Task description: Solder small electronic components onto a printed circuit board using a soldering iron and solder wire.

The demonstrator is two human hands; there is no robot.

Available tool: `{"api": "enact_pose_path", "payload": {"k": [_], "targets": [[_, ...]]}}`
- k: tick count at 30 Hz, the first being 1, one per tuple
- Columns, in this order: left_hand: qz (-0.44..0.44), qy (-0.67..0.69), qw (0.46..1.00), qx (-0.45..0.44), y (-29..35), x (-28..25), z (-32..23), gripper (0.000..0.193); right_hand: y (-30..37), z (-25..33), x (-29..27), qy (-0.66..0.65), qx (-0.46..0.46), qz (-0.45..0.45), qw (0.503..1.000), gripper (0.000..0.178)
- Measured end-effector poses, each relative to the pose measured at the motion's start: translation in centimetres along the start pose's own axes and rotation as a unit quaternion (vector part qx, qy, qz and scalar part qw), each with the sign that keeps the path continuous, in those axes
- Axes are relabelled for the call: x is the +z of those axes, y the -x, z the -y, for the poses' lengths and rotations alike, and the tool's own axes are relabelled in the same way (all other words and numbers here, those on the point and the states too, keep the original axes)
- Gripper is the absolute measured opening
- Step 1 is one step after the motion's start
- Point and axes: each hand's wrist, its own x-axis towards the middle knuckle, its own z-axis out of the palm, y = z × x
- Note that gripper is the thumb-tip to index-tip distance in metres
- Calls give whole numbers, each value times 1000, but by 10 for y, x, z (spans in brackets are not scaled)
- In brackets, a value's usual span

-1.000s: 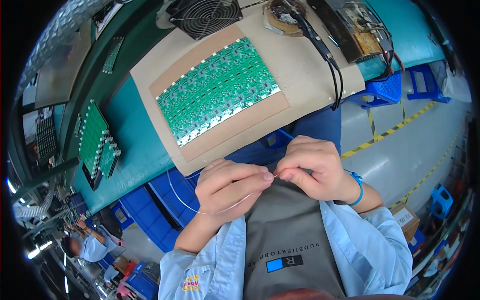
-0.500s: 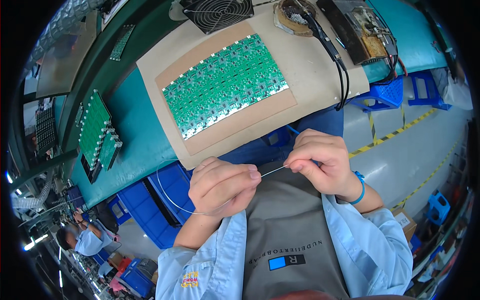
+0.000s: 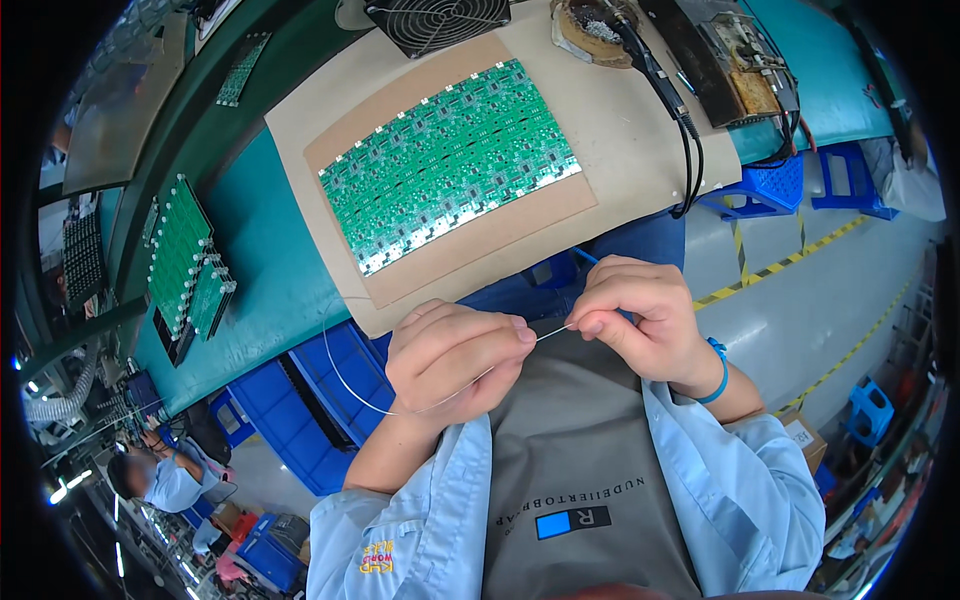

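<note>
A thin silvery solder wire [image 3: 553, 333] runs between my two hands, in front of my grey shirt. My left hand [image 3: 455, 360] is closed, pinching the wire between thumb and fingertips. The wire's other side leaves that hand and bends in a loose loop toward the bench edge. My right hand [image 3: 645, 315] grips the wire's end with thumb and forefinger; its tip is hidden. Only a short stretch of wire shows between the fingertips. Beyond the hands, a green circuit board panel [image 3: 450, 160] lies flat on a brown board, touched by neither hand.
A soldering iron [image 3: 655, 80] with black cable lies at the back right, beside a round solder-stained dish [image 3: 592, 38] and a metal station [image 3: 740, 85]. A fan [image 3: 440, 20] stands behind the panel. More boards [image 3: 185, 260] stand at left. Blue bins [image 3: 290, 420] sit below the bench edge.
My left hand has shifted slightly right and upward, bringing its fingertips closer to my right hand. The wire stretch between them is shorter. The loop has moved a little with the hand.
</note>
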Motion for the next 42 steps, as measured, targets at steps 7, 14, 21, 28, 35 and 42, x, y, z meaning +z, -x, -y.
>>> {"api": "enact_pose_path", "payload": {"k": [7,14,21,28,35,42], "targets": [[-36,-7,999,-16,8,-2,3,20,-3,-6,-2,3,9,7,1000,2],[-14,-12,1000,-18,7,-2,10,20,-9,-7,0,6,28,34,999,1],[-28,-20,999,-28,16,-6,5,19,2,-8,1,-96,129,-31,986,6],[-68,-27,996,-43,12,-7,9,18,-33,-50,-24,-606,45,-172,775,49],[-40,-19,999,-24,10,-3,8,17,-66,-75,-54,-667,-2,-222,712,57],[3,-41,998,-42,18,-7,13,18,-49,-87,-57,-515,-107,-259,810,65]]}}
